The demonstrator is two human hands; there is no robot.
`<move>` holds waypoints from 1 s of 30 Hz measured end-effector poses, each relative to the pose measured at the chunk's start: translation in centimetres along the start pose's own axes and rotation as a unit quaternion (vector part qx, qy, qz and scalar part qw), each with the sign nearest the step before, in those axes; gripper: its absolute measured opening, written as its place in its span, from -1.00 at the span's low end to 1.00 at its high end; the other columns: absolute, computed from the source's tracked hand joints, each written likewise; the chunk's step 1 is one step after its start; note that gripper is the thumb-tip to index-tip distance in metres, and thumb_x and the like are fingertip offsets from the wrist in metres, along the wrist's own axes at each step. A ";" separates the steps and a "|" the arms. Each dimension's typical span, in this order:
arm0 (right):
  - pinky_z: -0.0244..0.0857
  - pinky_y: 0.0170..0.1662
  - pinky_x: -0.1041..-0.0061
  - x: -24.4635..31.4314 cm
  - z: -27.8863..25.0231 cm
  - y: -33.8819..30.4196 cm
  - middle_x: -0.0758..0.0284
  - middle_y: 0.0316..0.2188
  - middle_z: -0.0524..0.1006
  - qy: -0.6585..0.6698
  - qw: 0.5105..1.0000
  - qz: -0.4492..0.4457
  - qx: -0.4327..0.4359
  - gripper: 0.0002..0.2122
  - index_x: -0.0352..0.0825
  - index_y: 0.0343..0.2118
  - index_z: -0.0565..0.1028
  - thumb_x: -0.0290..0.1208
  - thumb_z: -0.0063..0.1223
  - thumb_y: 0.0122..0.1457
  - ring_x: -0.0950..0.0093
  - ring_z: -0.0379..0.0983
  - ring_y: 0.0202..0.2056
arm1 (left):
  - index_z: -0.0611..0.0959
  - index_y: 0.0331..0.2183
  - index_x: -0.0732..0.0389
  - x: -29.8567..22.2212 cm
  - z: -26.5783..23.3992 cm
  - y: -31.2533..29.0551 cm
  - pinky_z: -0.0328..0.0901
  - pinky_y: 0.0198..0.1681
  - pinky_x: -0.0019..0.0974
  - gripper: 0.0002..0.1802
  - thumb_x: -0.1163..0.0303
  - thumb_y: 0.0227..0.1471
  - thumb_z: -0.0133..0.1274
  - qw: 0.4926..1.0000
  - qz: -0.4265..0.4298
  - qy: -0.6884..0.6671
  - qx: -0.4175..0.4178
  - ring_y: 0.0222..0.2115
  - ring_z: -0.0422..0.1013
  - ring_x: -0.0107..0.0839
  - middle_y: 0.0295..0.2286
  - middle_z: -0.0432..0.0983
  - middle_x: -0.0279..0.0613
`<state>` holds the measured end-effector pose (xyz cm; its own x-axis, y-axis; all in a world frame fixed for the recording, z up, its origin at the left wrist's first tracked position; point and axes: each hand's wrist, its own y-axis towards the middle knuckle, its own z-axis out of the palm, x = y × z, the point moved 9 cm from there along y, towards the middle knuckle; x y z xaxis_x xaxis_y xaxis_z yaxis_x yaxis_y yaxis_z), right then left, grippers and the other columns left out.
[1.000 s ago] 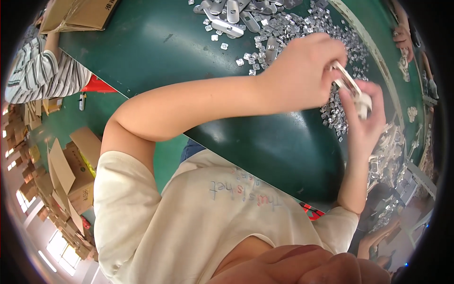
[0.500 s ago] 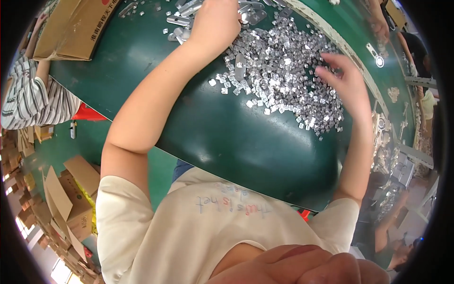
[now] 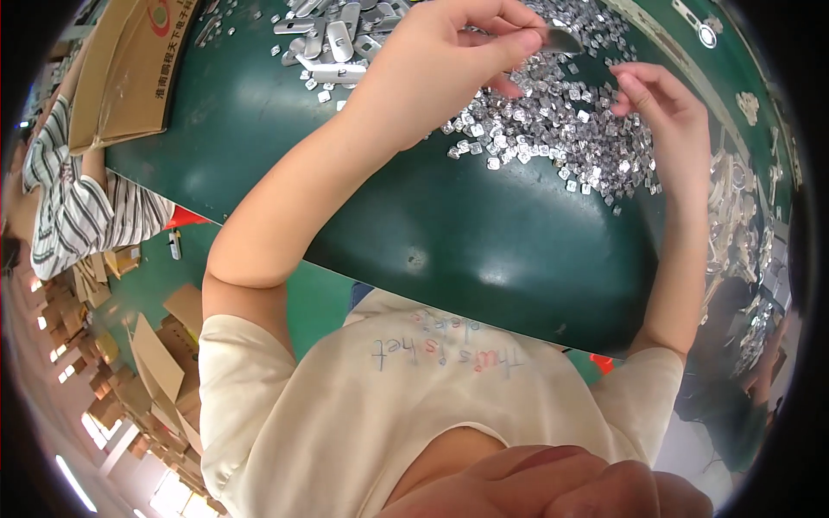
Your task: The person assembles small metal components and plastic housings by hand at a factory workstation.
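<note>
My left hand (image 3: 462, 56) pinches a flat silver metal plate (image 3: 563, 41) between thumb and fingertips, above the far side of the heap. Close to it on the right, my right hand (image 3: 669, 104) is closed, thumb against fingertips. Whatever it may hold is too small to make out. Below both hands spreads a heap of small, shiny, square pieces (image 3: 553, 129) on the dark green table (image 3: 449, 233). Left of my left wrist lies a pile of long, rounded silver metal plates (image 3: 341, 39), one partly behind my forearm.
A cardboard box (image 3: 121, 112) rests on the table's far left, beside a person in a striped garment (image 3: 65, 198). Past the table's right edge are many pale metal parts (image 3: 734, 198). Open cartons (image 3: 160, 363) stand on the floor at lower left.
My left hand has come from the plate pile rightward across the heap, now with a metal plate. My right hand has risen slightly, and its spread fingers have closed. The whole view has shifted.
</note>
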<state>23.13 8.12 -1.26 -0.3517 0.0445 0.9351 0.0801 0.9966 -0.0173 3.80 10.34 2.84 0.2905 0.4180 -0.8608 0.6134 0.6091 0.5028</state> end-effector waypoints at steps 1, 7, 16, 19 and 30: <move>0.34 -0.27 0.66 -0.3 0.3 -0.1 0.32 -0.36 0.52 0.081 0.996 0.003 0.020 -0.83 -0.45 -0.28 0.51 -0.49 0.04 0.09 0.60 0.45 -0.40 | 0.50 -0.29 0.33 1.7 -0.3 -0.4 0.27 -0.35 -0.54 -0.84 0.46 0.06 -0.02 0.989 -0.143 -0.004 -0.047 -0.45 0.35 -0.61 -0.46 0.44 -0.35; 0.37 -0.13 0.57 -0.2 1.9 -1.0 0.24 -0.29 0.52 0.272 0.956 0.048 0.099 -0.81 -0.45 -0.23 0.48 -0.51 0.01 0.10 0.50 0.50 -0.31 | 0.52 -0.30 0.25 3.5 0.1 -1.6 0.12 -0.53 -0.62 -0.84 0.41 0.13 -0.10 0.951 -0.304 0.046 -0.021 -0.59 0.19 -0.73 -0.59 0.35 -0.46; 0.21 -0.44 0.75 1.6 2.6 -2.4 0.37 -0.42 0.39 0.210 0.973 0.040 0.086 -0.76 -0.47 -0.14 0.42 -0.47 -0.10 0.17 0.68 0.27 -0.45 | 0.49 -0.30 0.32 3.9 1.8 -2.7 0.29 -0.32 -0.54 -0.86 0.47 0.08 -0.05 0.898 -0.328 -0.284 -0.075 -0.43 0.37 -0.57 -0.40 0.42 -0.27; 0.25 -0.43 0.74 2.2 2.5 -2.8 0.36 -0.41 0.41 0.193 0.978 0.033 0.066 -0.76 -0.47 -0.14 0.42 -0.47 -0.10 0.16 0.67 0.30 -0.44 | 0.46 -0.26 0.32 4.2 1.4 -2.8 0.30 -0.31 -0.53 -0.83 0.53 0.03 -0.01 0.910 -0.306 -0.265 -0.095 -0.42 0.38 -0.57 -0.38 0.42 -0.25; 0.33 -0.48 0.74 3.9 3.9 -3.6 0.34 -0.43 0.44 0.242 0.966 0.047 0.082 -0.77 -0.48 -0.16 0.41 -0.50 -0.12 0.14 0.68 0.33 -0.49 | 0.43 -0.18 0.31 4.6 3.2 -3.3 0.29 -0.39 -0.56 -0.79 0.53 0.09 -0.10 0.888 -0.330 -0.315 -0.060 -0.44 0.38 -0.59 -0.41 0.43 -0.27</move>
<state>17.79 4.93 1.05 0.1308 0.1379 0.9818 -0.0727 0.9890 -0.1292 5.48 8.07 -3.08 0.2730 -0.4946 -0.8251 0.7308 0.6644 -0.1565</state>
